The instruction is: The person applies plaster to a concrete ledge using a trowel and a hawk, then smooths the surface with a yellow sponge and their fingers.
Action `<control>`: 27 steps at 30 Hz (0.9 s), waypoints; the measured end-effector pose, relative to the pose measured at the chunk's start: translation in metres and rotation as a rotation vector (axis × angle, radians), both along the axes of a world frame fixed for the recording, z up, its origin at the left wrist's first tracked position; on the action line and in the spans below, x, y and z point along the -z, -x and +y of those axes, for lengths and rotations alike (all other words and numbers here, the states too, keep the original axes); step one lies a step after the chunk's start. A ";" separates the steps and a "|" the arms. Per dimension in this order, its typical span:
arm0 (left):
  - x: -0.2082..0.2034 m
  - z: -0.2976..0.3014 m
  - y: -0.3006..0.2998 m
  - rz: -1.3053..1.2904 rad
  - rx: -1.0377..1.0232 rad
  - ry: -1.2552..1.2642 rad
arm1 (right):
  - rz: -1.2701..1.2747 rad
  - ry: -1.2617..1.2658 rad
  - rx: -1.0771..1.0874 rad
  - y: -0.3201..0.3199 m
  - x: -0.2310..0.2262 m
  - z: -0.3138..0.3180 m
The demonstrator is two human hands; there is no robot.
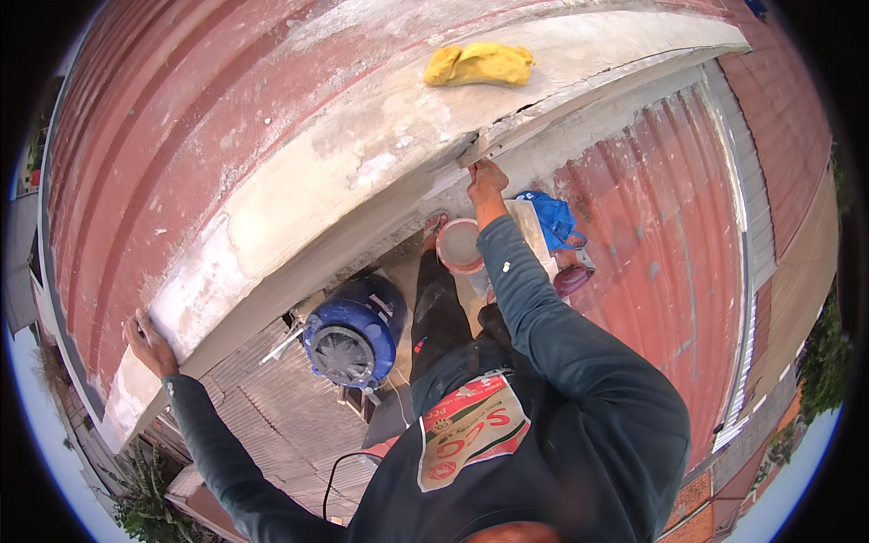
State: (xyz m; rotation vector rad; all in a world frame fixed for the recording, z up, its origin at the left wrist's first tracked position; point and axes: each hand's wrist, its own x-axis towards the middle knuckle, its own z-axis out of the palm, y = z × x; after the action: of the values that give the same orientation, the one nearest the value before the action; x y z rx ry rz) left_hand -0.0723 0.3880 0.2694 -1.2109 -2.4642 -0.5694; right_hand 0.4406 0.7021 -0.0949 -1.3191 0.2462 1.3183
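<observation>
My left hand (150,346) rests on the far left end of the pale plastered ledge (308,195), its fingers laid over the top and holding nothing. Ahead and to the right, my right hand (488,179) is closed round the handle of a putty knife (472,152). The blade lies against the ledge's near edge, beside a dark patch and a crack; my fingers hide most of the handle. Farther along the top of the ledge lies a crumpled yellow cloth or sponge (480,65).
Below the ledge stands a pinkish bucket (460,245) with grey contents, close to my foot. A blue bag (550,217) and a dark red item (572,279) lie right of it. A blue water tank (355,330) stands lower left. Ribbed red roofing (652,244) flanks the ledge.
</observation>
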 end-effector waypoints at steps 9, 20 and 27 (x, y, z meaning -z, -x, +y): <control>0.000 -0.001 0.003 0.067 0.007 0.031 | 0.088 -0.077 0.045 0.000 0.010 -0.004; 0.000 -0.001 0.002 0.059 0.014 0.033 | 0.048 0.088 0.180 0.016 0.005 0.006; -0.002 0.002 -0.001 0.077 0.019 0.026 | 0.162 0.081 0.175 0.009 0.013 0.007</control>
State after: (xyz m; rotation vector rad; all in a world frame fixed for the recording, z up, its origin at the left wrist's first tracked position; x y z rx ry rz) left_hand -0.0710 0.3900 0.2717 -1.2439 -2.4058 -0.4874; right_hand 0.4311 0.7089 -0.1080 -1.2291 0.5206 1.2778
